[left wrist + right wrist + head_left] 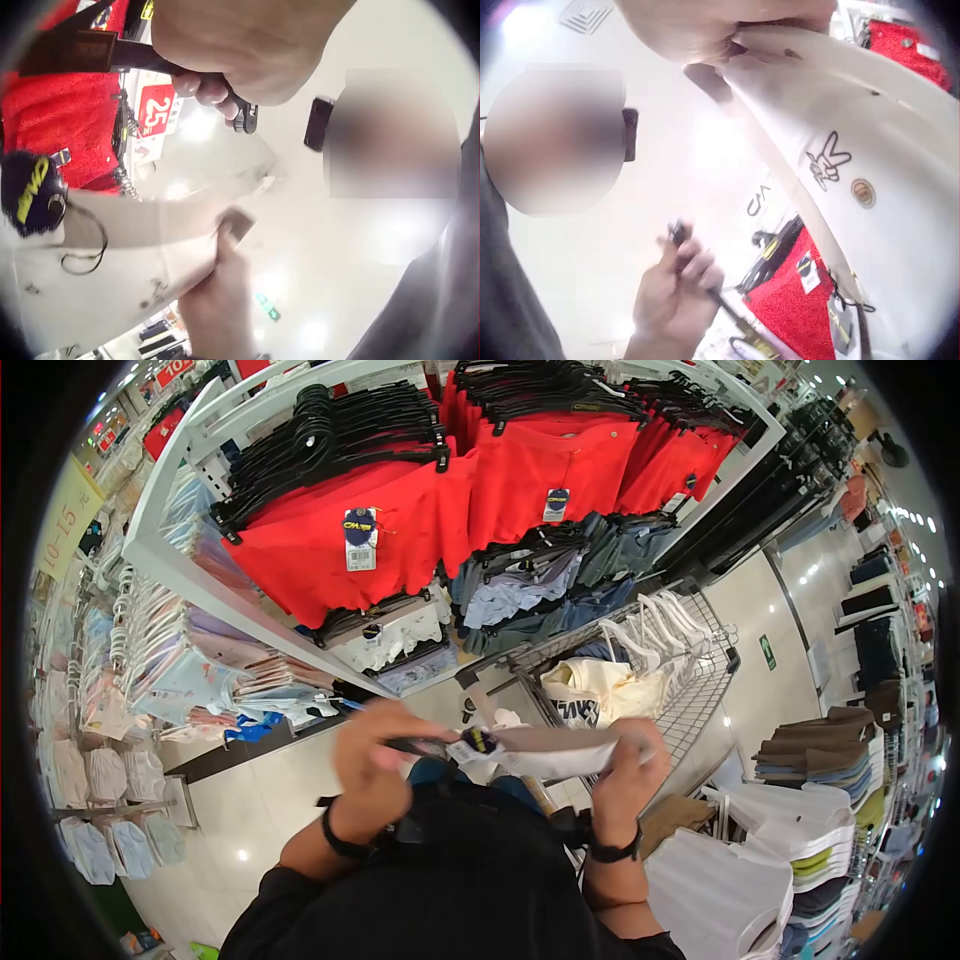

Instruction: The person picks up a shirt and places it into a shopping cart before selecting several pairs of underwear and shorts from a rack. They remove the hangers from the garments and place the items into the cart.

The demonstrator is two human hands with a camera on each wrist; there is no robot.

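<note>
My left hand (375, 765) grips a black clip hanger (142, 56), its fingers curled round the bar close to one clip. In front of my chest a white garment (877, 157) is stretched out sideways, its kind not fully shown. It bears a small hand-sign print and a round brown badge. My right hand (628, 765) pinches its edge at the right end. A navy brand tag (31, 193) on a black loop hangs at the garment's other end, towards the hanger. In the right wrist view the hanger reaches down from my left fingers, beside the garment.
Ahead stands a white rack (165, 490) of red garments (345, 555) on black hangers. A wire shopping cart (690, 690) with a cream garment (600, 685) and white hangers is just beyond my right hand. Folded white clothes (715, 890) lie at the right.
</note>
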